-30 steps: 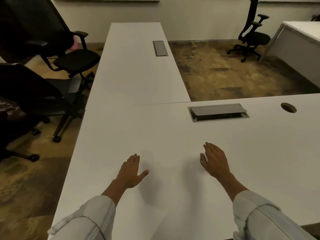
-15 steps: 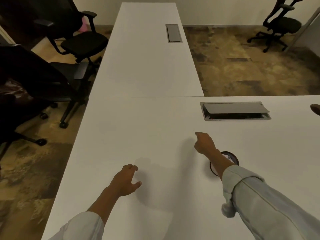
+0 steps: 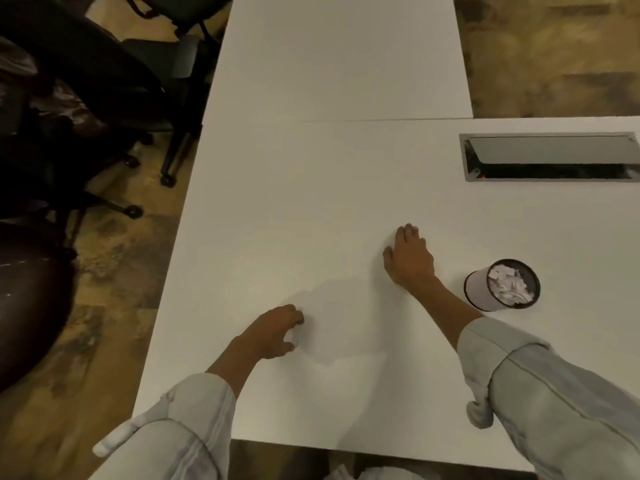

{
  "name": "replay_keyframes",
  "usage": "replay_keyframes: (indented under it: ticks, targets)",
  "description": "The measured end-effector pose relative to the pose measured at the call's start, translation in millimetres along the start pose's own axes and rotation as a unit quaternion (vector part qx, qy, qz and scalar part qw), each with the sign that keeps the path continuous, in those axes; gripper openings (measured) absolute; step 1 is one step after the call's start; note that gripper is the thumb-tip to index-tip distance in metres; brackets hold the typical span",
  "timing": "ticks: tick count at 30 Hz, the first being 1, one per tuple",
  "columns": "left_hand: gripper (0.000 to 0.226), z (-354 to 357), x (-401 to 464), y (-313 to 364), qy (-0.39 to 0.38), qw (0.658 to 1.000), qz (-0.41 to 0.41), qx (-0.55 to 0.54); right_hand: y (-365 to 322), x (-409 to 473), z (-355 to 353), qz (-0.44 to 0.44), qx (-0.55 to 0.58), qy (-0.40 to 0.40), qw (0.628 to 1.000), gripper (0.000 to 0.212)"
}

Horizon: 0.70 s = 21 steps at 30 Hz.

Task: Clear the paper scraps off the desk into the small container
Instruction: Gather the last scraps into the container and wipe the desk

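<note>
Left grip (image 3: 275, 332): fingers curled round a small white scrap (image 3: 295, 336) on the counter (image 3: 277, 202), near its front-left corner.
Right grip (image 3: 410, 259): flat, fingers spread, pressing the counter, holding nothing.
Container (image 3: 502, 289): right of the right wrist, already packed with paper.
Risk: a loose pinch drops the scrap mid-carry.
Risk: the right sleeve, just beside the container, could tip it.

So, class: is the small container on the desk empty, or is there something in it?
Not empty. The small container stands upright on the desk, and white paper scraps show through its open top.
</note>
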<state>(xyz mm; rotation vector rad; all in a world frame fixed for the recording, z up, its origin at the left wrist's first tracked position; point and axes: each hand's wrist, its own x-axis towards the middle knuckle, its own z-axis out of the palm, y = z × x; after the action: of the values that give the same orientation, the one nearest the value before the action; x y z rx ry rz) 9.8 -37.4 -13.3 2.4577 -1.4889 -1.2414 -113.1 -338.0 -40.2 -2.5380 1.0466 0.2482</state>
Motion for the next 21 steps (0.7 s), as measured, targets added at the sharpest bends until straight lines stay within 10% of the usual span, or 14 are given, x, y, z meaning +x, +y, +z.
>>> replay_keyframes:
  ticks: [21]
  targets:
    - [0.009,65.7,-32.2,18.5,0.15,0.983,0.015,0.103,-115.6,-216.4,110.2,-0.242,-0.23,-0.109,0.936,0.05]
